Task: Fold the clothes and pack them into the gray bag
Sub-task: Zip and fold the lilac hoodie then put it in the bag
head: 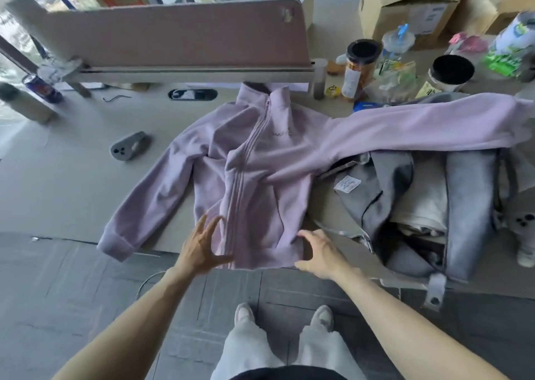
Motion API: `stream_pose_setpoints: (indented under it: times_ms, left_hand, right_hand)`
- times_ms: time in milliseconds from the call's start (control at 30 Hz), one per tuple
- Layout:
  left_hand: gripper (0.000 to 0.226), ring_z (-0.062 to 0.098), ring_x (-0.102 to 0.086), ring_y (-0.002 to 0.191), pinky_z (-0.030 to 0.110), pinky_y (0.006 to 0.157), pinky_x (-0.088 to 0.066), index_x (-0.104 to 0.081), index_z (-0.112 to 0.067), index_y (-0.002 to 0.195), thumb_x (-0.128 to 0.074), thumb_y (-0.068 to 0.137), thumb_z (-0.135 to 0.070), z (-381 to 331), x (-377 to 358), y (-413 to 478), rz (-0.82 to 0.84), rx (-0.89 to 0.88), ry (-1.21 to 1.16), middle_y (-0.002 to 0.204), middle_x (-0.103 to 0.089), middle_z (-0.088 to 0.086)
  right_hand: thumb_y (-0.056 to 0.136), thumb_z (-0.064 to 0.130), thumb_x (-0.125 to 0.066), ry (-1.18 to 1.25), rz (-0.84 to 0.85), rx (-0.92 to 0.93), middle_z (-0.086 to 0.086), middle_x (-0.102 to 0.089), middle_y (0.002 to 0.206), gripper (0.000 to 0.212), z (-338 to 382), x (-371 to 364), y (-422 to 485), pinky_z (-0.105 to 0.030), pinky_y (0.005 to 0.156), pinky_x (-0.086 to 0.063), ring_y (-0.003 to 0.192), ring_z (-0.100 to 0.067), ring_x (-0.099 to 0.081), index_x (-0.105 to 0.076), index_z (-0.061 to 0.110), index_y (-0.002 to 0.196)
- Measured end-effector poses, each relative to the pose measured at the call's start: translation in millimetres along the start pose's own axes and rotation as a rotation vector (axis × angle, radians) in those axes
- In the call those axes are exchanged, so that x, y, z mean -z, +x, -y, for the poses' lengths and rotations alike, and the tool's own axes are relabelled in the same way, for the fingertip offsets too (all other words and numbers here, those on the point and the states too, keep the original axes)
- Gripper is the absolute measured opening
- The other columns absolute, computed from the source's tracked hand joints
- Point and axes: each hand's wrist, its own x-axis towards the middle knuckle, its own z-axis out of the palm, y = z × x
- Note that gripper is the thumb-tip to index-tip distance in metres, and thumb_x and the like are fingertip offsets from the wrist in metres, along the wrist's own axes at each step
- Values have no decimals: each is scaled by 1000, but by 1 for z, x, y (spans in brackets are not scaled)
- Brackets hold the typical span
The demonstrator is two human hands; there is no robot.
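Both my hands open, gripping nothing: L hand [202, 248] & R hand [320, 253] at hem of lilac zip-up fleece jacket [260, 177]

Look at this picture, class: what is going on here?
A person stands at a table with a lilac zip jacket spread flat, not yet folded. Both hands are at its hem: the left hand spread open, the right hand curved at the hem's corner. One sleeve lies across the open gray bag, which already holds folded clothes.
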Motion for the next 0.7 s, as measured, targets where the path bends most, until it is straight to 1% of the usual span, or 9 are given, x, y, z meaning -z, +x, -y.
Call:
stream_pose_setpoints:
  times_ms: [67,133,233,300,367,433,500,600,700]
  left_hand:
    - [131,30,-32,146,40,115,-35,-25,-13,156,-92,52,-56,27,-11,-3,101,-10,-16,159,-28,13]
    - [136,28,-24,150,40,118,-31,-17,-16,158,-92,52,-55,51,-23,-6,184,-38,43,164,-19,10]
    - [120,24,-22,149,51,112,-38,-10,-28,157,-83,66,-57,66,-39,-9,130,-63,154,166,-8,-5]
    - [91,27,-34,140,53,104,-44,-24,-27,152,-77,79,-43,65,-46,-7,55,-54,146,162,-18,-3]
    - [57,36,-51,118,54,90,-50,-47,-18,135,-67,82,-13,63,-48,0,-71,-91,43,143,-40,8]
    - [32,40,-60,93,51,75,-54,-59,-6,111,-56,80,3,66,-45,6,-166,-126,-95,118,-53,17]
    - [14,40,-58,78,48,63,-51,-57,-2,93,-49,82,-1,75,-35,4,-224,-176,-146,97,-56,19]
    - [6,40,-50,64,43,55,-39,-42,-8,83,-48,81,-7,88,-12,-3,-321,-242,-172,73,-52,18]
    - [46,46,-48,55,36,52,-25,-29,-18,83,-68,77,5,95,7,-10,-348,-198,-196,65,-52,21]
  right_hand:
    - [70,44,-79,-156,1,-17,-4,-28,144,96,6,-26,0,-41,102,-44,132,-28,-39,-25,36,149]
    - [70,44,-80,-292,-38,-55,-9,-15,152,110,14,-48,2,-44,98,-45,134,-33,-36,-9,38,153]
    - [65,44,-85,-419,-207,-139,-11,-28,145,115,25,-77,6,-46,84,-48,122,-35,-44,-7,38,150]
    - [59,36,-89,-412,-341,-153,-13,-48,127,104,28,-93,13,-46,71,-49,103,-37,-54,-29,33,145]
    - [66,31,-85,-385,-399,-145,-15,-56,110,77,29,-98,13,-47,65,-51,91,-40,-58,-52,24,134]
    - [81,33,-64,-325,-501,-114,-17,-59,98,42,30,-96,8,-47,64,-53,83,-42,-60,-65,15,120]
    - [87,35,-43,-295,-593,-104,-18,-60,93,41,28,-92,1,-47,62,-54,78,-42,-60,-67,8,106]
    - [90,32,-35,-158,-693,-172,-23,-58,102,41,36,-78,-7,-47,65,-50,84,-44,-59,-58,-1,95]
    - [97,19,-38,2,-701,-235,-31,-58,103,27,54,-60,-13,-41,65,-39,89,-47,-57,-49,-4,105]
